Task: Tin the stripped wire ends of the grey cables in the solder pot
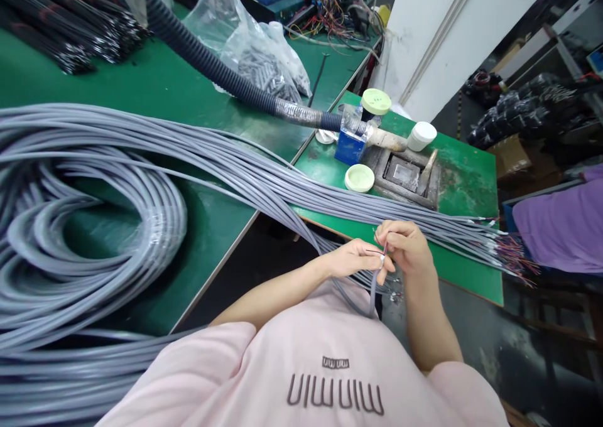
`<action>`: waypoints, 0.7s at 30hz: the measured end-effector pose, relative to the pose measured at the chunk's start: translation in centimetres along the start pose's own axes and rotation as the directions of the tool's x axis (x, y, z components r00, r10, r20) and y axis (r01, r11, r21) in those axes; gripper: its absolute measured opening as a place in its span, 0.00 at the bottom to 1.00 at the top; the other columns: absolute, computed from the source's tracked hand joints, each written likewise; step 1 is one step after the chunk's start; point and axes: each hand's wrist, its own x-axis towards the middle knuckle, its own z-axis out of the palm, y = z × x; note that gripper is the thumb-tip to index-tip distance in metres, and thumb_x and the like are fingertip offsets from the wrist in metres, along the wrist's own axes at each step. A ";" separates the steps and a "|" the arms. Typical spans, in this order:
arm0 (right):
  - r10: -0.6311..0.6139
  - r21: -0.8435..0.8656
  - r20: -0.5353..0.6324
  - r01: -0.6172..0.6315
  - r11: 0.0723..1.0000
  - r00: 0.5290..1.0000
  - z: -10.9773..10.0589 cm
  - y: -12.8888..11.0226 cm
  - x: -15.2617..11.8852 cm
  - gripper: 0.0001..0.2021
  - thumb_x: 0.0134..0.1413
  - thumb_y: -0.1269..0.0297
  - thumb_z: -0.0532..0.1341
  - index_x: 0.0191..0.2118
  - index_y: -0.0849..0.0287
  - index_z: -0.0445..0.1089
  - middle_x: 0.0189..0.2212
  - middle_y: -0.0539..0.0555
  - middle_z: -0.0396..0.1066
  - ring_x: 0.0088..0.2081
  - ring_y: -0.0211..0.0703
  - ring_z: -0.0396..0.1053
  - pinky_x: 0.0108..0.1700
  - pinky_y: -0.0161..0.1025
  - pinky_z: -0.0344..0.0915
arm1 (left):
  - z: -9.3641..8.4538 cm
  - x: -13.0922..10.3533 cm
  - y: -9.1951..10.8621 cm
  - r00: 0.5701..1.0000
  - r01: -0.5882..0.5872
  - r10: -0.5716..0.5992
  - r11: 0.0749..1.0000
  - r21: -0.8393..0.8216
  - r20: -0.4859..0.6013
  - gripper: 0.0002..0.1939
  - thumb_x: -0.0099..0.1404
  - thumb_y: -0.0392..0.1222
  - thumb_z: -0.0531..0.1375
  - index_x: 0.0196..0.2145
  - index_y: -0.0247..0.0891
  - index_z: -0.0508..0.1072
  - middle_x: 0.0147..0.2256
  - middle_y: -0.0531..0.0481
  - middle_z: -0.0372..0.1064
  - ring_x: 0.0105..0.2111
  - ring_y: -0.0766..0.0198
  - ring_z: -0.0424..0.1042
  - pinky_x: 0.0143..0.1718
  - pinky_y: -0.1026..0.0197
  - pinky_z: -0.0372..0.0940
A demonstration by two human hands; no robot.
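Your left hand (351, 259) pinches gray multicore cable (374, 292) near stripped end, nearer you than solder pot (404, 173); your right hand (407, 245) pinches thin cores (385, 248). Probably core-separating step; next move calls for firm left pinch, light right fingertips.

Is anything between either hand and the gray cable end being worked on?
Nothing visible stands in the way: the left hand holds the gray cable near its end, and the right hand pinches thin wires there.
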 end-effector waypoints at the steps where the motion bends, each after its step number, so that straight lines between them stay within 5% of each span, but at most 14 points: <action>1: 0.002 0.034 -0.011 -0.001 0.999 1.000 0.1 0.4 0.2 0.11 0.41 0.56 0.70 0.21 0.57 0.75 0.18 0.48 0.63 0.23 0.35 0.61 0.26 0.36 0.59 | -0.1 0.0 0.0 1.000 -0.017 0.017 1.000 -0.022 -0.012 0.19 0.57 0.52 0.67 0.35 0.30 0.78 0.24 0.46 0.72 0.26 0.65 0.71 0.34 0.62 0.64; 4: 0.020 0.103 -0.056 -0.014 0.995 0.998 -0.1 1.6 0.4 0.14 0.42 0.56 0.70 0.18 0.58 0.72 0.16 0.47 0.60 0.22 0.34 0.59 0.25 0.35 0.57 | -0.6 0.0 0.1 0.997 -0.064 0.059 0.993 -0.098 -0.053 0.21 0.54 0.54 0.68 0.34 0.30 0.78 0.22 0.46 0.71 0.24 0.65 0.70 0.31 0.62 0.62; 8: 0.046 0.076 -0.174 -0.033 0.997 0.984 -0.8 2.1 -0.2 0.07 0.39 0.60 0.71 0.25 0.58 0.77 0.17 0.46 0.63 0.20 0.33 0.58 0.24 0.33 0.55 | -1.1 0.2 0.3 0.987 -0.093 0.081 0.992 -0.090 -0.136 0.21 0.54 0.54 0.68 0.33 0.30 0.78 0.23 0.45 0.72 0.24 0.67 0.69 0.29 0.64 0.61; 14: -0.131 -0.180 -0.316 0.076 0.981 0.940 -1.1 0.9 -1.7 0.04 0.43 0.66 0.69 0.30 0.54 0.79 0.24 0.48 0.72 0.26 0.34 0.65 0.29 0.34 0.61 | -0.9 1.0 0.7 0.928 -0.045 0.085 0.992 0.118 -0.362 0.22 0.50 0.53 0.71 0.33 0.30 0.79 0.27 0.45 0.76 0.28 0.65 0.73 0.36 0.62 0.66; 21: -0.290 -0.364 -0.314 0.168 0.916 0.904 -1.5 0.2 -2.1 0.04 0.47 0.68 0.68 0.32 0.53 0.79 0.28 0.49 0.73 0.30 0.38 0.69 0.33 0.35 0.64 | 0.2 1.7 0.9 0.868 -0.075 0.246 0.924 0.374 -0.432 0.17 0.50 0.51 0.70 0.28 0.32 0.80 0.28 0.47 0.75 0.29 0.67 0.71 0.36 0.64 0.67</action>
